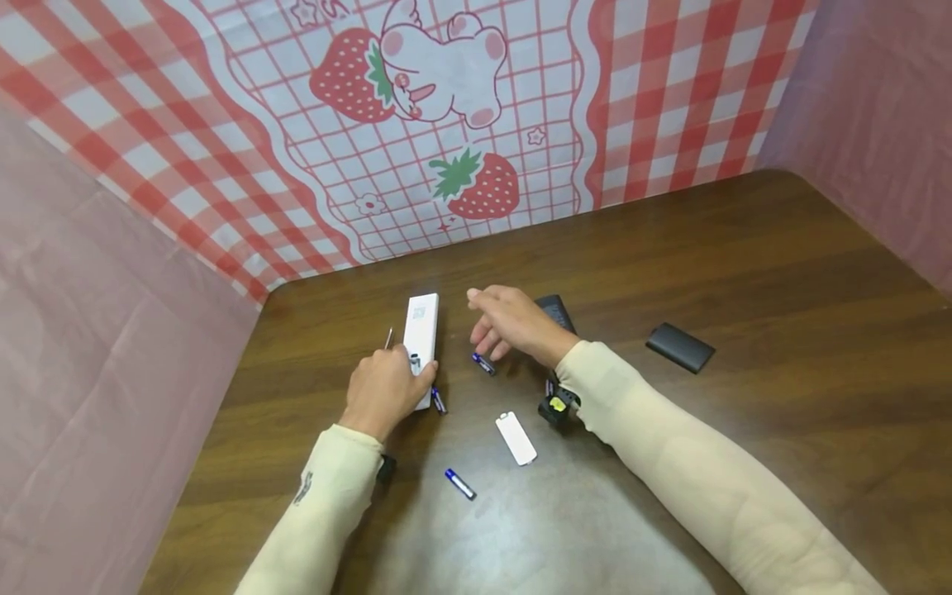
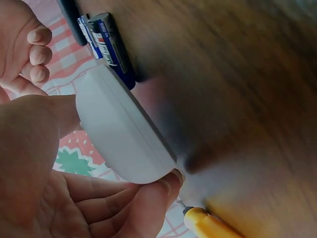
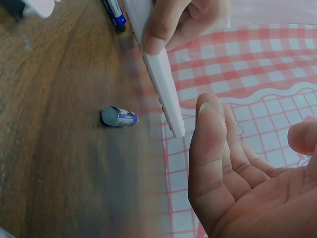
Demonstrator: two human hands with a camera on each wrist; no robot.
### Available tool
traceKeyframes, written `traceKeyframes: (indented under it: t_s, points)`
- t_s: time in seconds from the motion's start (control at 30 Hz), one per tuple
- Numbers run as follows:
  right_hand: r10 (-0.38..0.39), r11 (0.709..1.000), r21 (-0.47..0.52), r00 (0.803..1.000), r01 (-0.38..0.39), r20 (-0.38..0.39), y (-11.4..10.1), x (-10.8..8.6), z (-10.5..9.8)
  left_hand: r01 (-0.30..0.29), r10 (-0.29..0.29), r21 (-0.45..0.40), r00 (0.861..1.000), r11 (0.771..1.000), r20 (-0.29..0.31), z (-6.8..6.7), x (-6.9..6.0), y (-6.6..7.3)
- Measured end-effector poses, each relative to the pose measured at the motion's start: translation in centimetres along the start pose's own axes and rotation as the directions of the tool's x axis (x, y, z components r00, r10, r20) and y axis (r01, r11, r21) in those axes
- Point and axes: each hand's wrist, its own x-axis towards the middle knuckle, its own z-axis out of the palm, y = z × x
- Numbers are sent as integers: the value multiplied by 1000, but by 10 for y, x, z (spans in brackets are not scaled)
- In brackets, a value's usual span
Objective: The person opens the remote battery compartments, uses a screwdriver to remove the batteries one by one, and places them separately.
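Observation:
My left hand [image 1: 383, 390] grips a long white remote control [image 1: 422, 318] by its sides, with a small opening in its upward face near the fingers. The left wrist view shows the remote's rounded end [image 2: 116, 129] between thumb and fingers, just off the table. My right hand [image 1: 518, 326] hovers to the right of it, fingers loosely bent and holding nothing. Below those fingers lies a blue-and-white battery [image 1: 483, 364]. Another battery [image 1: 439, 401] lies against the remote's right side. A white battery cover [image 1: 516, 438] rests on the table between the forearms.
A third battery [image 1: 460, 484] lies nearer the front. Behind my right wrist is a partly hidden black device [image 1: 555, 311]; a flat black piece [image 1: 680, 347] lies farther right. A yellow-handled screwdriver [image 2: 210, 224] is beside my left hand. Patterned cloth [image 1: 476, 240] hangs behind the table.

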Motion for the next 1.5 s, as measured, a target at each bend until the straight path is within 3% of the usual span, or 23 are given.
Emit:
traceKeyframes:
  t_s: [0.27,0.7,1.03,1.23,1.5]
  points:
    - [-11,1000,-20,1000,12,14,-2,1,0,3,-2,29,1000,1000,-14,1,1,-2]
    - [-13,1000,-2,1000,13,7,2,-1,-1,-58,61,59,997,997,-37,8,3,6]
    - [-19,1000,-10,1000,19,7,1,0,-4,-66,67,29,997,997,-38,7,6,15]
    - [-9,1000,-15,1000,9,28,2,1,-2,-89,90,26,993,996,-72,11,2,14]
    - [-31,994,-109,999,31,-6,3,1,-10,-125,146,174,983,977,-112,7,5,14]
